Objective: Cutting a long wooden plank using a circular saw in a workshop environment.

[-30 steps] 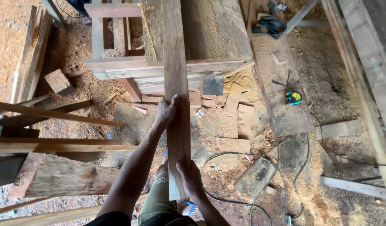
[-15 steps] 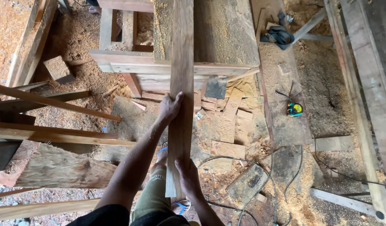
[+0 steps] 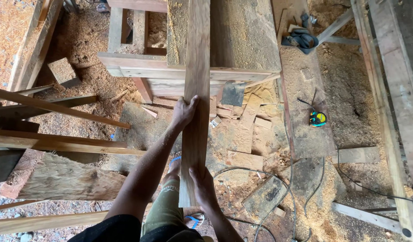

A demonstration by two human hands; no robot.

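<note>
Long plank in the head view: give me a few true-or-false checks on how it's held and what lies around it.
1. Both hands are on the long plank. True: the left hand grips its left edge, the right hand holds near its close end.
2. The plank's far part lies over the sawdust-covered bench. True.
3. The tape measure sits left of the plank. False: it lies to the right, on the ground.
4. The plank lies flat on the ground. False: it is held up above the offcuts.
</note>
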